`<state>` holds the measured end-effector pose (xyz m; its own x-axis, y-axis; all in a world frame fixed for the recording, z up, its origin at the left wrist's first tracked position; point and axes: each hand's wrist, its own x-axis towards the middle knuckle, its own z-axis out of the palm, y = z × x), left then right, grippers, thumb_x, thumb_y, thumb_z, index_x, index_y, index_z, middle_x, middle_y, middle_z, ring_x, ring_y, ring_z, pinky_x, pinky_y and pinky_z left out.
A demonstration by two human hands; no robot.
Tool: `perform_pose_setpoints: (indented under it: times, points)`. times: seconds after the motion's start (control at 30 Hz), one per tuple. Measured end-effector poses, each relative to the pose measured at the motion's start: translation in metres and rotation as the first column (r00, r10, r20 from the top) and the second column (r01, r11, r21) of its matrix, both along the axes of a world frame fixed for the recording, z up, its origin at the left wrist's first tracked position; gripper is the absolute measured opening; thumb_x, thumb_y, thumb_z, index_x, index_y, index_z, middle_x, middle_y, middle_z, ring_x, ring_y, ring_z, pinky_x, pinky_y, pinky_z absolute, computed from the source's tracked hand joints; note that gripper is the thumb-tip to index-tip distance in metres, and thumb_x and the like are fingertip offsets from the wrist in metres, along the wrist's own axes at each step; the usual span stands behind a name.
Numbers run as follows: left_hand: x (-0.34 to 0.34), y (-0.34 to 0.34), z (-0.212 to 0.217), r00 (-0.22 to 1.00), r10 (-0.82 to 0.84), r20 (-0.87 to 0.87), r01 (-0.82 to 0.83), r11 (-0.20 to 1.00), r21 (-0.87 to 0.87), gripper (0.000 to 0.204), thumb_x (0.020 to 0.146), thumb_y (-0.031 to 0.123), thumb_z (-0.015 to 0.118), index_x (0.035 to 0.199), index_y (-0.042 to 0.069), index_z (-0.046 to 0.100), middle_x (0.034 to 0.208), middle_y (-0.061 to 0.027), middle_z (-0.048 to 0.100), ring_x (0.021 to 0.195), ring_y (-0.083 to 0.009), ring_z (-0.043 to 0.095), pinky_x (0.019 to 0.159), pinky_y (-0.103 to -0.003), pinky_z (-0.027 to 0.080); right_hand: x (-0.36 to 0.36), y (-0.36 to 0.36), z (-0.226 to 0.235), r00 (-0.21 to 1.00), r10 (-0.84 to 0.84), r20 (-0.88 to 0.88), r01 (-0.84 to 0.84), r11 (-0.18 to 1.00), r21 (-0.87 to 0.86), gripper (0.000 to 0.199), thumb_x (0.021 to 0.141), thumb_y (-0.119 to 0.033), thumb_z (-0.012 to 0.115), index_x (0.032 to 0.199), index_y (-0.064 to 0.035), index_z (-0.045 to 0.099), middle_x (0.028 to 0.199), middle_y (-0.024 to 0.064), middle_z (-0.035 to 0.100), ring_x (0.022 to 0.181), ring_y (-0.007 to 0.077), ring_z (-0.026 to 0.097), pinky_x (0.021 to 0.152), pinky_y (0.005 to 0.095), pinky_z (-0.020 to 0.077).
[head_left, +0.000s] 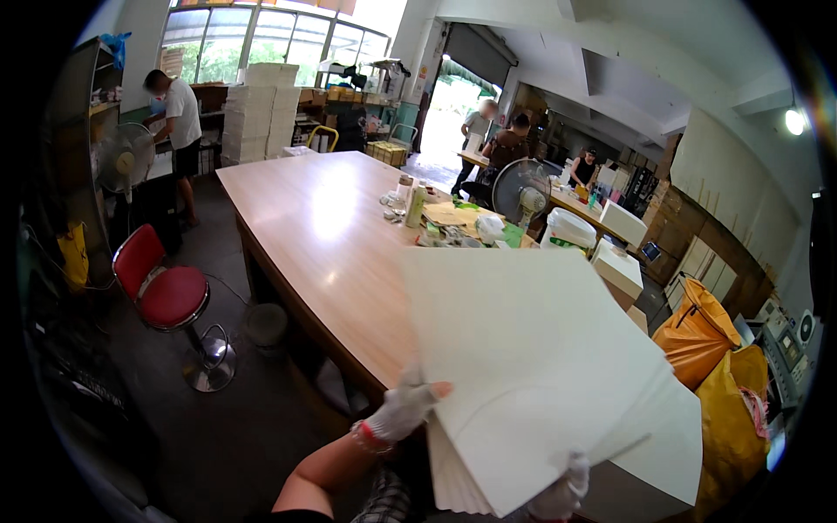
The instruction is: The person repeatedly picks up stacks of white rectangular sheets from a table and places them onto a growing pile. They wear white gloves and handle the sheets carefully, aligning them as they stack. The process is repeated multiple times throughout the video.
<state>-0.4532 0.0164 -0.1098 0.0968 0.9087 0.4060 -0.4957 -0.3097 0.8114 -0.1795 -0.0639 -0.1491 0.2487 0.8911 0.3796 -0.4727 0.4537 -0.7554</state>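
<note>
White sheets (532, 340), fanning apart at the near corner, are hiding the near right part of the wood-topped table (296, 235) and partly overlapping a white-topped stack (671, 444). Gloved left hand (405, 411) is pinching their left edge, thumb on top. Gloved right hand (562, 490) is meeting the near edge; blur is obscuring finger spread and hold, cannot tell. Step, judged: handling the sheets together. Next move is probably calling for even support and aligning edges.
</note>
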Motion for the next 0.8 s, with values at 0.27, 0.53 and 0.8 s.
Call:
perform_pose_setpoints:
  times: [0.27,0.53,0.8]
  points:
    - [-0.110,0.027,-0.076,0.826,0.557,0.090,-0.559,0.829,0.001,0.055,0.084,0.011,0.060,0.135,0.002,0.042,0.121,-0.0086,0.057,0.110,-0.0188,0.056,0.096,-0.033,0.045,-0.138,0.125,-0.006,0.890,0.354,-0.288,-0.433,0.855,-0.286,0.025,0.091,-0.017,0.059,0.111,-0.0001,0.062,0.105,0.0133,0.067,0.100,0.0274,0.065,0.089,0.0427,0.0542]
    - [-0.136,0.110,-0.209,0.726,0.687,-0.016,-0.598,0.620,-0.508,0.048,0.082,0.016,0.062,0.120,-0.004,0.041,0.111,-0.0176,0.058,0.103,-0.0258,0.055,0.091,-0.036,0.044,-0.180,0.274,-0.174,0.985,0.062,0.162,0.062,0.747,-0.662,0.038,0.081,-0.024,0.071,0.102,0.0071,0.063,0.091,0.0157,0.068,0.084,0.0248,0.066,0.071,0.0378,0.0539]
    - [-0.130,0.118,-0.160,0.705,0.621,-0.342,-0.701,0.540,-0.465,0.045,0.078,0.019,0.067,0.109,-0.007,0.047,0.108,-0.0189,0.059,0.101,-0.0270,0.056,0.090,-0.036,0.044,-0.171,0.283,-0.147,0.985,0.154,0.071,-0.069,0.746,-0.662,0.029,0.089,-0.019,0.061,0.106,0.0044,0.068,0.099,0.0138,0.070,0.087,0.0246,0.068,0.076,0.0354,0.0557]
